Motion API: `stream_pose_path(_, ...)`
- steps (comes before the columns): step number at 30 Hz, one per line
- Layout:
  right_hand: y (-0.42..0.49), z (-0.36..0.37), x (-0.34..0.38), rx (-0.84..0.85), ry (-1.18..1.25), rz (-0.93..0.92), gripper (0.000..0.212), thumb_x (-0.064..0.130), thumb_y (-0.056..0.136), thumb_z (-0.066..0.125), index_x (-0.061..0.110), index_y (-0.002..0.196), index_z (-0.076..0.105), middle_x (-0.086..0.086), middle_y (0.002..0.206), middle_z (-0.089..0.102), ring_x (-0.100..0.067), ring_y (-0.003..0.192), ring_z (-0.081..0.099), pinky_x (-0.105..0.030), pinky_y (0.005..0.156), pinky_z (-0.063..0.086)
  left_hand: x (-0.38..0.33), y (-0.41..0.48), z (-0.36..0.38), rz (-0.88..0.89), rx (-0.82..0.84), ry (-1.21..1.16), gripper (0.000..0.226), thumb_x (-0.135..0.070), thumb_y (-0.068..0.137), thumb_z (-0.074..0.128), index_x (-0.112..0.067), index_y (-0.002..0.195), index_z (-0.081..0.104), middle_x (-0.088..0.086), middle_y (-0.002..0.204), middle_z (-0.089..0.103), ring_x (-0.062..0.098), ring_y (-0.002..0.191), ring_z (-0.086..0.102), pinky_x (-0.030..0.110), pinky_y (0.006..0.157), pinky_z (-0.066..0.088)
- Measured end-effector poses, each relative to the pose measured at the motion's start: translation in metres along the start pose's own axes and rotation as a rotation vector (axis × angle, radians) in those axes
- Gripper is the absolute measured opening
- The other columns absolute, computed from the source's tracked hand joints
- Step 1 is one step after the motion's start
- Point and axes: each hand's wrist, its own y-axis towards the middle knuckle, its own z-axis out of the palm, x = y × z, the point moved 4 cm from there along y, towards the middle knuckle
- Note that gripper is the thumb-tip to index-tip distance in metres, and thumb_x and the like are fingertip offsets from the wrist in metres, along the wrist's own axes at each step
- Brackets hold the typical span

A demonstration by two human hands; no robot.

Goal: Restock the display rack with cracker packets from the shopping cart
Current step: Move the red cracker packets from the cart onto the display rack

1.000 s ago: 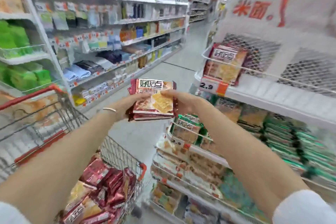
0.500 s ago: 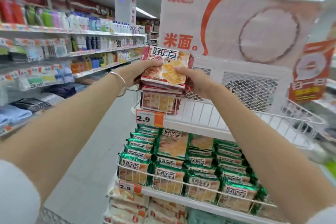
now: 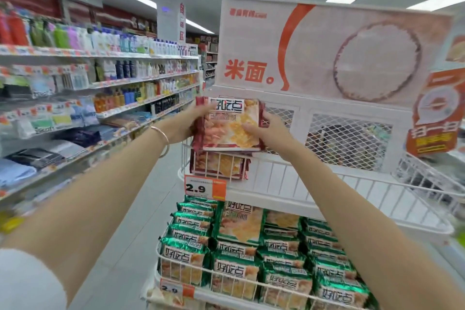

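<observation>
On my screen both hands are up at the top wire basket (image 3: 327, 184) of the white display rack. The left hand (image 3: 187, 121) and the right hand (image 3: 269, 131) each curl round one side of a small stack of red cracker packets (image 3: 230, 126), with the right thumb lying on the front. The packets are flat, shiny and square-ish, with golden crackers in the picture and big blocky Chinese letters on top (I can't count how many are in the stack). They are tipped up just above the basket's front rail, right over more red packets (image 3: 219, 163) lying inside. I can't tell if the two lots touch.

The basket is made of thin white bars, with mesh panels behind it. One thin metal bracelet (image 3: 161, 138) sits on the left wrist.

I count two orange and white price tags. The upper tag (image 3: 205, 187) and the lower tag (image 3: 176, 289) both say 2.9. The big sign (image 3: 327, 53) on top says 米面 in orange. The shelf below is packed with crinkly green packets (image 3: 191, 259) in rows
</observation>
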Motion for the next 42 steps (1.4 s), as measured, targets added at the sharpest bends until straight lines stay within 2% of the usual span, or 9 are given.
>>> stream_pose_path(4,0.002,-0.037,-0.014,-0.179,0.127,0.101,0.027,0.008,0.093,0.067,0.008,0.119,0.061,-0.003,0.096,0.069,-0.011,0.072,0.069,-0.024,0.061,0.059,0.000,0.007,-0.007,-0.063,-0.044,0.037,0.039,-0.046,0.097,0.060,-0.027,0.129,0.051,0.009,0.109,0.073,0.021,0.085,0.073,0.036,0.080,0.057)
stream_pose_path(9,-0.002,-0.090,-0.047,-0.375,0.463,0.297,0.035,0.013,0.093,0.066,0.007,0.127,0.058,-0.014,0.110,0.073,-0.029,0.095,0.073,-0.051,0.084,0.059,0.001,0.014,-0.021,0.013,-0.186,0.452,0.072,-0.001,0.080,0.081,-0.023,0.133,0.039,0.013,0.116,0.068,0.022,0.097,0.069,0.030,0.074,0.057)
stream_pose_path(14,-0.012,-0.116,-0.061,-0.474,0.546,0.315,0.037,0.010,0.094,0.064,0.000,0.129,0.056,-0.012,0.100,0.074,-0.020,0.074,0.074,-0.036,0.059,0.062,-0.035,0.001,-0.018,-0.159,0.138,0.891,0.078,-0.012,0.081,0.082,-0.028,0.142,0.036,0.006,0.142,0.052,0.022,0.119,0.057,0.037,0.097,0.049)
stream_pose_path(18,-0.007,-0.113,-0.067,-0.480,0.518,0.317,0.038,0.005,0.091,0.066,-0.001,0.128,0.057,-0.014,0.105,0.073,-0.021,0.077,0.074,-0.037,0.065,0.062,-0.058,0.002,0.020,0.016,0.130,1.056,0.065,-0.049,0.099,0.051,-0.041,0.156,0.022,-0.005,0.167,0.013,0.022,0.153,0.016,0.049,0.124,0.015)
stream_pose_path(22,0.003,-0.106,-0.065,-0.473,0.507,0.314,0.036,0.002,0.090,0.067,-0.001,0.125,0.060,-0.013,0.099,0.073,-0.019,0.068,0.074,-0.033,0.057,0.061,-0.031,0.015,0.050,0.095,0.001,1.499,0.056,-0.065,0.102,0.011,-0.049,0.152,0.030,-0.004,0.156,0.044,0.026,0.135,0.050,0.037,0.101,0.046)
stream_pose_path(29,0.015,-0.109,-0.069,-0.468,0.509,0.336,0.039,0.006,0.088,0.072,0.001,0.125,0.060,-0.015,0.108,0.074,-0.025,0.084,0.074,-0.040,0.070,0.063,0.004,0.008,0.017,0.019,-0.009,1.316,0.063,-0.062,0.101,0.005,-0.039,0.157,0.025,-0.001,0.158,0.041,0.027,0.138,0.047,0.038,0.109,0.039)
stream_pose_path(34,0.017,-0.109,-0.075,-0.452,0.511,0.333,0.033,0.003,0.090,0.069,0.002,0.121,0.060,-0.013,0.098,0.073,-0.017,0.065,0.074,-0.030,0.052,0.059,0.007,0.008,0.029,0.126,0.068,1.474,0.076,-0.069,0.091,-0.002,-0.039,0.158,0.019,-0.007,0.162,0.031,0.019,0.145,0.038,0.047,0.119,0.027)
stream_pose_path(38,0.019,-0.108,-0.080,-0.460,0.510,0.339,0.036,0.003,0.089,0.070,0.003,0.122,0.058,-0.011,0.096,0.072,-0.015,0.061,0.073,-0.028,0.049,0.057,0.009,0.014,0.086,0.315,0.061,1.524,0.060,-0.063,0.102,0.011,-0.042,0.155,0.027,-0.009,0.162,0.031,0.017,0.141,0.045,0.038,0.101,0.048)
stream_pose_path(42,0.015,-0.112,-0.087,-0.470,0.509,0.344,0.036,0.005,0.088,0.072,0.004,0.122,0.062,-0.013,0.102,0.074,-0.019,0.070,0.075,-0.032,0.057,0.061,0.016,0.010,0.067,0.320,0.039,1.362,0.057,-0.060,0.103,0.019,-0.039,0.153,0.036,-0.014,0.157,0.040,0.014,0.141,0.044,0.039,0.109,0.045)
